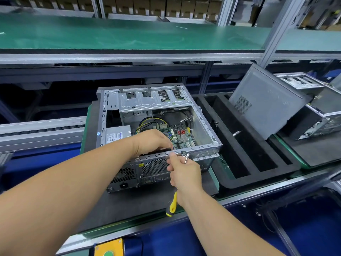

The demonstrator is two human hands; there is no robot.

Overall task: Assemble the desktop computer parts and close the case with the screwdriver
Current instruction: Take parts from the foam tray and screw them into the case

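Head view shows us working at a long green-edged conveyor bench (pixel 186 211), with an open silver steel desktop computer case (pixel 158 126) lying on its side on a dark mat near the bench's front edge. We judge the build well under way: the power supply, green motherboard (pixel 180 134) and wiring already sit inside, but the top remains uncovered. A grey metal side panel (pixel 265 106) leans against another chassis toward the bench's right end, well apart from our case, so closing and screwing down is yet to do.

Our left hand (pixel 154 143) reaches over the case's near rim into the interior, fingers curled downward; what they hold, if anything, we cannot tell. Our right hand (pixel 184 174) is clenched round a yellow-and-black-handled screwdriver (pixel 172 205), its steel shaft pointing up beside the rear rim, the forefinger touching that rim. No screw is visible to us at the tip.
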